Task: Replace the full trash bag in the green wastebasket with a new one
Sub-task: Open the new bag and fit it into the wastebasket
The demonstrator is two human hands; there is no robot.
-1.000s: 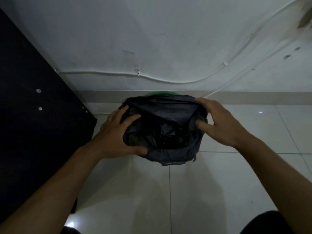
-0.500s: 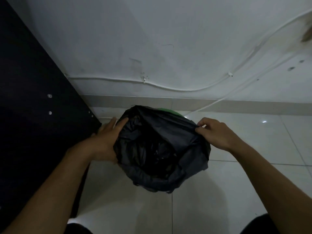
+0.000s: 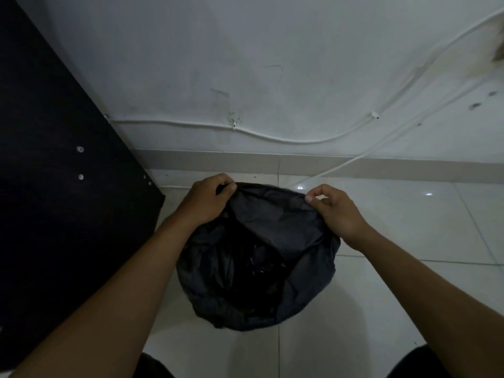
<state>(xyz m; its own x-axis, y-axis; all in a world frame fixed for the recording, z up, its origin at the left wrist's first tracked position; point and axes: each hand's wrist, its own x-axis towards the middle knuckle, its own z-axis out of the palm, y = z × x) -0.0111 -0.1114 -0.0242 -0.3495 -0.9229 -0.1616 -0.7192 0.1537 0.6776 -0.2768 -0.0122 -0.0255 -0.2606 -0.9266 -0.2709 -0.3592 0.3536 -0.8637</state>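
both hands (image 3: 203, 203) pinching black trash bag (image 3: 261, 257) rim

Pinching the bag (image 3: 286, 230) by its far rim with left hand (image 3: 203, 201) and right hand (image 3: 336, 211). Gaping dark just nearer than both grips. Left of the left grip, cabinet (image 3: 54, 186); beyond both, cable (image 3: 272, 137) on wall (image 3: 245, 64).

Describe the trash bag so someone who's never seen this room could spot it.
Find the dark panel on the left, standing on pale floor tiles. Right of its bottom corner is the black trash bag, its far rim pinched by the left hand and right hand. Nothing else is crumpled and black.
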